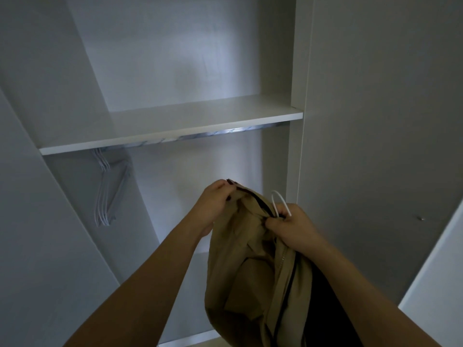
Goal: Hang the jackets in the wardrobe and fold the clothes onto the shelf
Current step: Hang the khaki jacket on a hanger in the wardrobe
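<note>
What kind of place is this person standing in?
Most likely a bedroom or dressing area, facing an open built-in wardrobe: a white shelf, a metal rail beneath it with hangers, and a tan jacket in both hands.

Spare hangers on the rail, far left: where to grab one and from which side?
Grip the outermost of the spare hangers at its neck, just below the hook, coming from the right, the open side of the bunch. They hang bunched against the left wall under the shelf, so that side is blocked. Both the left hand and right hand hold the tan jacket.
</note>
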Available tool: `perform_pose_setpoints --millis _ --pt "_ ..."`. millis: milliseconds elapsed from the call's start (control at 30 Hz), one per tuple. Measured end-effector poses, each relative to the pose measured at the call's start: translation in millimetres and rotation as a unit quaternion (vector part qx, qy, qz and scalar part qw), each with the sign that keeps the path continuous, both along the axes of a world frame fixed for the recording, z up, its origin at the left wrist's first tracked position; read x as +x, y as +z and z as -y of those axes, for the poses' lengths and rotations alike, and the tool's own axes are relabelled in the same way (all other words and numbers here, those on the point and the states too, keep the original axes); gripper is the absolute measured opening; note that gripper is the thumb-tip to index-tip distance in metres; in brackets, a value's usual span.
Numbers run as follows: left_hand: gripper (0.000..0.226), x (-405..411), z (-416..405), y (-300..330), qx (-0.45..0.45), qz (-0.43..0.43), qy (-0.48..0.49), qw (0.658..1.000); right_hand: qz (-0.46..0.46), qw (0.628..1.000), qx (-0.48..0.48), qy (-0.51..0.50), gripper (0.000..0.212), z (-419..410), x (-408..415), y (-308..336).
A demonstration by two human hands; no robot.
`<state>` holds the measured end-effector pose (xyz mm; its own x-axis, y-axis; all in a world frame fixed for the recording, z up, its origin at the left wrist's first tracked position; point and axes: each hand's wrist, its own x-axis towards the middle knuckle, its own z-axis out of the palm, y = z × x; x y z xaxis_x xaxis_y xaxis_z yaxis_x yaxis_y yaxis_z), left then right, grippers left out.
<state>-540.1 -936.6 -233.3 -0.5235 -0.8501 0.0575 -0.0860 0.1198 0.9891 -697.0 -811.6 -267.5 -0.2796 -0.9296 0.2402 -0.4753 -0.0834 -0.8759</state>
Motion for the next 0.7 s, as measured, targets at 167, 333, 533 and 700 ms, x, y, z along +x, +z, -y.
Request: perform_pose_setpoints --millis 167,333,533,700 --pt "0.029 -0.7 -4.4 4.2 -0.002 0.027 -0.037 0.999 0.017 1.0 -0.002 -0.017 0.03 -6.4 -2.8 -2.8" --pt "0.037 -14.4 -6.0 8.1 0.068 0.027 0.028 0.997 -0.017 1.0 0.005 -0.017 0.02 -10.2 3.7 -9.6" --pt "0.02 3.4 17.0 12.2 -0.369 0.254 0.027 0.894 0.114 0.986 0.077 0.093 0.019 -26.0 -10.9 -12.6" --pt "0.014 25.4 23.9 61.4 -0.681 0.375 -0.141 0.613 0.186 0.982 0.02 -0.019 0.023 -28.1 -21.9 -18.7"
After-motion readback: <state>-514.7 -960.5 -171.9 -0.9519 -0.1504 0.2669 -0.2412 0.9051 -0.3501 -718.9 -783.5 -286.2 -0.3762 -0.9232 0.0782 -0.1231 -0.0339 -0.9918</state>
